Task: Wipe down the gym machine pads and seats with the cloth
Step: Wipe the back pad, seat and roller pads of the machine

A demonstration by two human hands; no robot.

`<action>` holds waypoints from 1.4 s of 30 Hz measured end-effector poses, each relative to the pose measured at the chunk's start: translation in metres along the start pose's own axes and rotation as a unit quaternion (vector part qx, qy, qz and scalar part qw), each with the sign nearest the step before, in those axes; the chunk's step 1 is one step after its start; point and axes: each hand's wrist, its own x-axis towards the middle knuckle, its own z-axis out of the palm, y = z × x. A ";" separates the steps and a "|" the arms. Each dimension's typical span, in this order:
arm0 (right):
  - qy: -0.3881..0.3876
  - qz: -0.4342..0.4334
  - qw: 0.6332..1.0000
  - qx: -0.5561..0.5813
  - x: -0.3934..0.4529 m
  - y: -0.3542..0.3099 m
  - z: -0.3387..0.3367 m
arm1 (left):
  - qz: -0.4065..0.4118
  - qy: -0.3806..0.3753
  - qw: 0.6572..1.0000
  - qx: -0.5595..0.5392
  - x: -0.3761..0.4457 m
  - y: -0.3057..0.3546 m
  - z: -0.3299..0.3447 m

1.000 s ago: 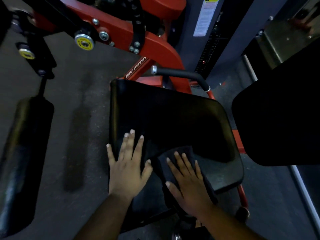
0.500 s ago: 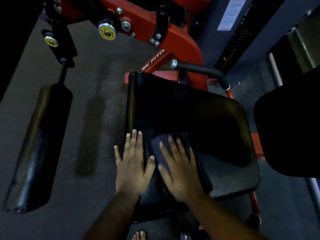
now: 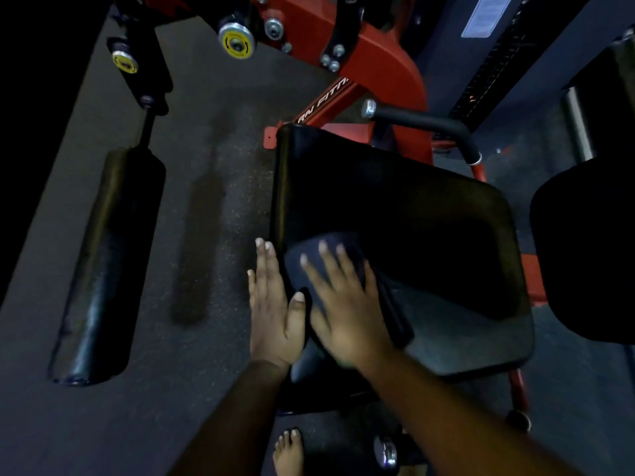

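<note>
A black padded seat [image 3: 429,214] of a red gym machine fills the centre of the head view. A dark cloth [image 3: 347,249] lies flat near the seat's left edge. My right hand [image 3: 340,304] presses on the cloth with fingers spread and straight. My left hand [image 3: 273,307] lies flat with straight fingers at the seat's left edge, just beside the cloth, its thumb next to my right hand. A second black pad [image 3: 587,249] stands at the right edge of the view.
A long black roller pad [image 3: 106,269] hangs on a rod at the left over the grey rubber floor [image 3: 206,389]. The red frame [image 3: 371,63] and a black handle [image 3: 426,125] lie beyond the seat. A bare foot [image 3: 288,451] shows below the seat.
My right hand has slid the cloth forward and to the left across the seat, up next to my left hand. The left hand has shifted towards the seat's left edge.
</note>
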 end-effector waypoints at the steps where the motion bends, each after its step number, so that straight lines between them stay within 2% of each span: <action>1: -0.006 -0.017 1.000 -0.002 -0.035 -0.007 0.005 | -0.011 0.013 0.999 -0.032 -0.001 -0.001 -0.001; 3: -0.020 -0.027 0.999 0.005 -0.057 -0.005 0.010 | -0.023 0.023 0.998 -0.062 -0.003 -0.001 -0.004; 6: -0.017 -0.031 0.999 0.002 0.003 0.002 0.002 | -0.024 0.016 0.998 -0.064 -0.009 -0.003 -0.007; 9: 0.007 0.070 0.997 0.010 0.072 -0.003 -0.005 | -0.037 0.008 0.997 -0.069 -0.019 -0.009 -0.010; 11: 0.012 0.089 0.996 0.010 0.061 -0.017 0.001 | -0.060 0.010 0.995 -0.082 -0.030 -0.014 -0.016; 15: -0.034 -0.029 0.999 -0.017 -0.056 -0.054 0.011 | -0.106 0.018 0.989 -0.100 -0.045 -0.018 -0.032; 17: -0.051 -0.075 0.996 -0.008 -0.078 -0.051 0.015 | -0.119 0.008 0.988 -0.100 -0.050 -0.018 -0.037; 20: -0.049 -0.094 0.994 -0.009 -0.011 -0.027 0.007 | -0.106 0.000 0.991 -0.075 -0.045 -0.022 -0.035; 23: -0.024 -0.023 0.999 0.003 0.089 -0.009 -0.006 | -0.107 -0.002 0.994 -0.039 -0.027 -0.021 -0.021; 25: -0.024 0.014 1.000 0.002 0.117 -0.007 -0.010 | -0.113 0.002 0.993 -0.017 -0.011 -0.013 -0.013; 29: 0.003 0.012 1.000 -0.004 0.053 -0.002 -0.002 | -0.141 0.021 0.989 -0.034 0.027 0.005 -0.005; 32: -0.023 0.004 1.000 0.009 0.005 0.015 0.000 | -0.130 0.018 0.991 -0.027 0.046 0.008 -0.001; 35: -0.047 0.024 0.998 0.022 0.055 0.030 -0.008 | -0.102 0.003 0.995 0.023 0.062 0.008 0.004; 38: -0.038 0.075 0.996 0.029 0.142 0.043 -0.021 | -0.075 -0.025 0.991 0.105 0.082 0.016 0.017; 42: 0.006 0.076 0.996 0.047 0.220 0.073 -0.031 | -0.045 -0.073 0.970 0.226 0.119 0.025 0.036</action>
